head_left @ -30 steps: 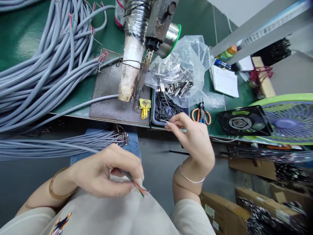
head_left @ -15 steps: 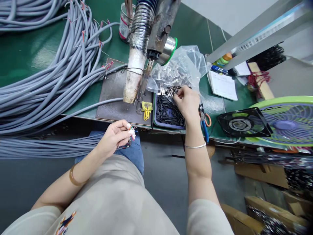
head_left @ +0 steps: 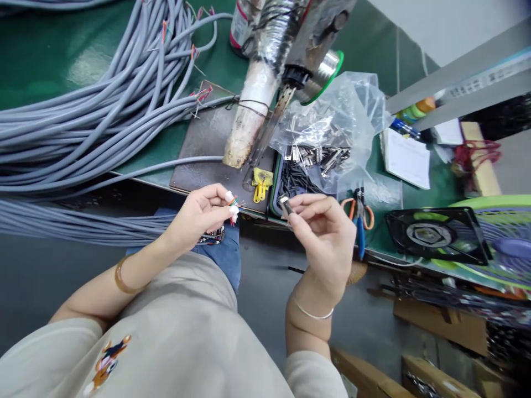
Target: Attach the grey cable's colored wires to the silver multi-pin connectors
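Note:
My left hand (head_left: 194, 214) is closed in a pinch, with white coverings on its fingertips. Thin coloured wires (head_left: 235, 203) stick out between thumb and forefinger. My right hand (head_left: 327, 235) pinches a small metal connector (head_left: 285, 205) over the front edge of the bench, a short way right of the wires. Behind it, a bin (head_left: 274, 185) holds slim black pieces (head_left: 295, 181) and loose metal connectors (head_left: 327, 159). A clear plastic bag (head_left: 365, 105) with more metal parts lies over the bin's back. Yellow clips (head_left: 261, 185) sit left of the bin on a dark board (head_left: 194, 149).
A soldering iron (head_left: 286, 97) and a foil-wrapped tube (head_left: 253, 110) hang over the board. Behind them stands a solder spool (head_left: 326, 74). Grey cables (head_left: 103, 121) pile up on the left. Pliers (head_left: 360, 221), a notepad (head_left: 406, 157) and a black fan (head_left: 435, 235) are on the right.
My right hand has come out of the bin toward me, now with a metal connector between its fingers. The left hand still pinches the wires. The camera view has shifted and tilted a little.

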A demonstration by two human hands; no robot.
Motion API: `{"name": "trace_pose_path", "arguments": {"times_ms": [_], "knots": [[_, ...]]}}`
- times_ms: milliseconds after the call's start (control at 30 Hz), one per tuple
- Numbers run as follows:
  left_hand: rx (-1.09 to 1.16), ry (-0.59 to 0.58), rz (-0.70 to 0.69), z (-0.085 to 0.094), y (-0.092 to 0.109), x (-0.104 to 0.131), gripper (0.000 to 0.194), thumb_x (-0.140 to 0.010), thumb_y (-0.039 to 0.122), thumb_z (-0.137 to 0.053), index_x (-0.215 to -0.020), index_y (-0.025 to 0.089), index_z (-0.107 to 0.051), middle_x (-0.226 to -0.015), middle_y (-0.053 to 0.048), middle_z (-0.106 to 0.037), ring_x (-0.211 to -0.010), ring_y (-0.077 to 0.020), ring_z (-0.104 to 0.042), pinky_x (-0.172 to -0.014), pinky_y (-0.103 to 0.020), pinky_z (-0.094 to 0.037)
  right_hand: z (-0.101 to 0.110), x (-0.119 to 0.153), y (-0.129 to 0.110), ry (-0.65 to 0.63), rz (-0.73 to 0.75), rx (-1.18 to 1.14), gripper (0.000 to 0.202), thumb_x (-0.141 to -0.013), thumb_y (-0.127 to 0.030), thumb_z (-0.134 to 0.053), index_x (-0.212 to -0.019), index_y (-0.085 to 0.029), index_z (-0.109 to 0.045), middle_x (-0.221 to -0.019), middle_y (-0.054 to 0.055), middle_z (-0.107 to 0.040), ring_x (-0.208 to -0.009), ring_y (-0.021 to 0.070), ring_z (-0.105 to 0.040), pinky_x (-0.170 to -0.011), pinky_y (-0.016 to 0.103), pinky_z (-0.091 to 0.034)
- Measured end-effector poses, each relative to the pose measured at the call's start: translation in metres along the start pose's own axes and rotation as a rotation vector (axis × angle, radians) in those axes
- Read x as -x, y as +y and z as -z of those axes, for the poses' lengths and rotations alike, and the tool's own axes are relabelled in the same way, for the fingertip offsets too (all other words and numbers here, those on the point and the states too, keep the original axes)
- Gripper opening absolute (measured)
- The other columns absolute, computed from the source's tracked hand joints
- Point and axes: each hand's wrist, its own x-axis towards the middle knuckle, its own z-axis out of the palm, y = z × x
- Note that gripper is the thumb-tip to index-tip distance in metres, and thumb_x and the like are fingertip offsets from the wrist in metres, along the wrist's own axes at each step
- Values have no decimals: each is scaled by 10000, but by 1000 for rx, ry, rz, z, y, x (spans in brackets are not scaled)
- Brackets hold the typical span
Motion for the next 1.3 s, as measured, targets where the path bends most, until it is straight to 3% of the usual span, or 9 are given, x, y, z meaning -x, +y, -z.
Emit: {"name": "trace_pose_path", "arguments": {"times_ms": [167, 333, 633, 800, 967, 1033, 1100, 1133, 1300], "knots": [[-10, -29, -36, -1, -2, -1, 332, -666, 243, -885, -790, 153, -590, -604, 30, -662, -376, 3, -353, -361, -150, -216, -29, 13, 4, -78, -31, -204, 163, -886, -183, -738, -813, -223, -598, -958, 3, -719, -891, 108, -700, -791, 228, -586], [-46, -23, -59, -1, -5, -1, 326, -664, 232, -888, -773, 156, -591, -610, 33, -668, -385, 4, -370, -364, -148, -240, -50, 12, 11, 46, -79, -291, 182, -911, -205, -715, -816, -218, -560, -877, -34, -650, -754, 108, -739, -679, 235, -615], [-43, 52, -140, 14, 0, -3, 273, -676, 219, -833, -760, 171, -578, -604, 17, -682, -355, 2, -342, -348, -156, -197, -62, 10, 29, 289, 59, -82, 123, -909, -228, -737, -849, -229, -629, -892, 2, -694, -759, 141, -732, -687, 302, -620], [-20, 31, -108, 22, 1, -3, 265, -682, 222, -820, -761, 173, -572, -609, 12, -690, -359, 0, -352, -351, -147, -194, -62, 12, 34, 310, 227, 182, 69, -927, -194, -710, -910, -240, -661, -928, 6, -726, -874, 177, -740, -777, 359, -616], [29, 52, -130, 22, 2, -3, 250, -678, 202, -809, -768, 182, -576, -626, 17, -684, -387, -18, -386, -349, -144, -203, -59, 35, 50, 385, 575, 397, 186, -901, -237, -742, -1069, -272, -671, -1142, 39, -731, -1149, 253, -710, -960, 448, -602], [43, 55, -130, 22, 3, -2, 247, -683, 208, -809, -772, 184, -580, -638, 17, -681, -402, -26, -413, -353, -145, -212, -65, 53, 65, 269, 687, 379, 176, -919, -303, -724, -1083, -298, -661, -1076, 23, -736, -1053, 213, -715, -897, 389, -607], [52, 51, -136, 22, 5, -1, 243, -691, 212, -808, -776, 184, -582, -647, 17, -679, -409, -28, -420, -356, -146, -221, -80, 67, 84, -209, 469, 441, 83, -996, -280, -600, -1038, -296, -670, -997, 6, -751, -937, 149, -712, -876, 303, -585], [55, 48, -140, 21, 5, -1, 241, -694, 213, -807, -777, 183, -584, -649, 16, -679, -409, -28, -417, -358, -147, -226, -90, 70, 94, -334, 397, 476, 132, -1012, -277, -562, -1029, -276, -693, -979, 23, -761, -918, 151, -714, -852, 289, -583], [60, 50, -150, 18, 7, 0, 268, -686, 233, -812, -769, 185, -561, -629, 18, -675, -392, -23, -394, -356, -147, -216, -139, 45, 141, -533, 123, 633, 302, -1037, -338, -509, -1219, -181, -691, -1235, 156, -725, -1157, 261, -666, -1011, 406, -553]]}}
